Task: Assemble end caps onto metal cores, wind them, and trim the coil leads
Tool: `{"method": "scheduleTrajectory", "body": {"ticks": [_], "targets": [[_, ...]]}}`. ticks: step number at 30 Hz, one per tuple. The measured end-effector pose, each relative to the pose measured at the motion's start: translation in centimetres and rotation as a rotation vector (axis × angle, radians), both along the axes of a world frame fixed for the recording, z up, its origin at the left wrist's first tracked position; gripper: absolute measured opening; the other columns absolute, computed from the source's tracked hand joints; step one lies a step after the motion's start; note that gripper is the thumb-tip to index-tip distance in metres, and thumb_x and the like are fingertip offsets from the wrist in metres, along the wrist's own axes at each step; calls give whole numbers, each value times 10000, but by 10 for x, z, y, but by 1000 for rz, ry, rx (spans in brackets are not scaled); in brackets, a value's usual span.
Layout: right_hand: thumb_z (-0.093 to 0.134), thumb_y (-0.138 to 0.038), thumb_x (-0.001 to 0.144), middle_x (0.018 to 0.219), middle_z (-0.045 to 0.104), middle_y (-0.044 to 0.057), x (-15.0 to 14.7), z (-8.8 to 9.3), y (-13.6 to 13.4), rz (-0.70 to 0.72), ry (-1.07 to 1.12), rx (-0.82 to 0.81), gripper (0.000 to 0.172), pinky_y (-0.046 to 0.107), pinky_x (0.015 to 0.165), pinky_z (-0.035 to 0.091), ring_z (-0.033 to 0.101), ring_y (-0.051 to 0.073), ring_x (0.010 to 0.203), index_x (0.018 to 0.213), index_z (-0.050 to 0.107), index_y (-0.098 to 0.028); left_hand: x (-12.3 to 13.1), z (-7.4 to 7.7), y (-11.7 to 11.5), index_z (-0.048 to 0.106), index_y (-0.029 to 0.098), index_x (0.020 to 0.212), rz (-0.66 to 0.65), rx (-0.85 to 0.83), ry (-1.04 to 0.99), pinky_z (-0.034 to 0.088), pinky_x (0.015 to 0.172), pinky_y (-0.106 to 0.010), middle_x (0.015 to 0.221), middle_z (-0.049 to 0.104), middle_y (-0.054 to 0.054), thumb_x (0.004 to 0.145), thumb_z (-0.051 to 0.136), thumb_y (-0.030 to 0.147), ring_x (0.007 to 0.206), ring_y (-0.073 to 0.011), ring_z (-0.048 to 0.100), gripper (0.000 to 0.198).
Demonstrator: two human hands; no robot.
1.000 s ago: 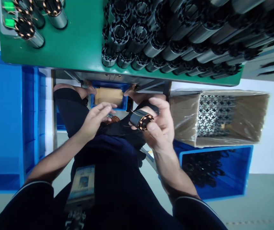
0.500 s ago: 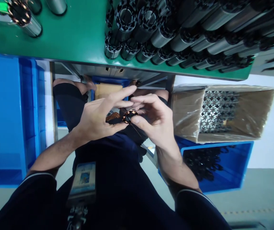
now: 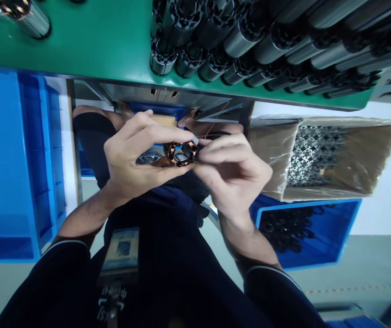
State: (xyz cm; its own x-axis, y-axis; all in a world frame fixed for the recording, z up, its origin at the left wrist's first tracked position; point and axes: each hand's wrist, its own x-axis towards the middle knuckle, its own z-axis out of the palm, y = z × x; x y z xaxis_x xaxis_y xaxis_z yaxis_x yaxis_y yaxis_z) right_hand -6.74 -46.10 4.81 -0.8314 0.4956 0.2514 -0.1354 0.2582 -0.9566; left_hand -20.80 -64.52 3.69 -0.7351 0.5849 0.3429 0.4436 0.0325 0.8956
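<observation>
Both my hands meet over my lap around a copper-wound stator (image 3: 181, 153) with a black slotted core, its end face turned up toward me. My left hand (image 3: 137, 155) grips it from the left, its fingers curled over the top. My right hand (image 3: 233, 175) pinches its right side between thumb and fingertips. A thin wire runs out from the coil toward my right fingers. Just left of the stator lies a copper-coloured piece (image 3: 160, 162), partly hidden by my left hand. Beside that shows a round silver part (image 3: 148, 157).
A green table (image 3: 93, 41) carries several rows of black-ended metal cylinders (image 3: 250, 45). A plastic-lined cardboard box (image 3: 318, 157) holds stacked slotted metal discs. Below it stands a blue crate (image 3: 305, 232) of black parts, and a large blue bin (image 3: 7, 159) stands at left.
The stator has turned its end face fully toward me and moved up and right. My right fingers have closed around its side, and the view has shifted slightly.
</observation>
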Motion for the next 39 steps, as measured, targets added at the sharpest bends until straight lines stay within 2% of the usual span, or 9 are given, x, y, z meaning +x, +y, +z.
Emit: {"method": "scheduleTrajectory", "body": {"ticks": [7,13,20,25,29,31,34,36,39], "targets": [[1054,-383,1047,973,846,14,-1,6,4,-71,8,86,157,654,1110,715,803,329,935,1162,997,-472,13,11,7,765,284,1402,-55,-140,36,711,1292,-506,1383,854,-95,1219,810,703,1398,-290,817,459],[1024,-507,1101,1014,893,-20,-4,-2,-26,-53,-73,-432,176,439,820,742,812,222,833,1267,1002,-456,18,8,17,663,296,1355,79,26,284,699,1089,-462,1226,807,-77,1194,781,373,1231,-272,800,214],[1091,-583,1024,1089,951,-19,4,-16,-44,-63,-111,-615,168,364,965,750,859,190,991,1111,1029,-453,10,-21,14,720,205,1423,130,4,706,604,858,-425,1218,862,-92,1252,706,440,927,-243,812,291],[1025,-492,1104,1019,882,-12,9,-13,-26,20,-157,-520,114,329,753,715,781,167,801,1108,992,-383,18,-21,8,698,363,1472,42,-93,590,684,1049,-495,1277,796,-48,1222,689,455,1047,-272,854,266],[994,-382,1126,1194,870,33,5,6,11,192,-166,-157,46,408,979,771,847,225,1072,1130,962,-350,18,-3,5,780,339,1337,-39,-77,438,694,873,-412,1171,742,-62,1177,716,336,981,-237,797,173],[1005,-278,1094,1362,881,56,4,19,32,278,-121,166,91,474,1144,763,863,276,1281,1143,946,-327,16,1,4,772,307,1274,-249,-136,-11,684,755,-362,1080,751,-59,1235,687,426,840,-201,759,151],[953,-146,1082,1588,882,92,12,31,50,449,-83,490,174,500,1229,759,870,330,1456,1172,909,-288,14,-8,-2,741,265,1231,-655,-244,-714,664,590,-353,839,758,-24,1330,348,717,524,-164,631,606],[904,-165,1122,1584,901,114,22,30,50,463,-233,366,114,476,1173,788,909,325,1406,1147,872,-272,17,-20,-11,733,257,1309,-608,-218,-759,609,521,-326,732,710,17,1311,280,823,438,-154,561,725],[898,-361,1180,1386,961,122,33,19,38,385,-542,-144,180,438,1076,805,953,300,1256,1055,819,-259,30,-32,-24,736,283,1462,-203,-145,-202,654,665,-308,948,816,-13,1176,810,790,694,-181,767,587]]}}
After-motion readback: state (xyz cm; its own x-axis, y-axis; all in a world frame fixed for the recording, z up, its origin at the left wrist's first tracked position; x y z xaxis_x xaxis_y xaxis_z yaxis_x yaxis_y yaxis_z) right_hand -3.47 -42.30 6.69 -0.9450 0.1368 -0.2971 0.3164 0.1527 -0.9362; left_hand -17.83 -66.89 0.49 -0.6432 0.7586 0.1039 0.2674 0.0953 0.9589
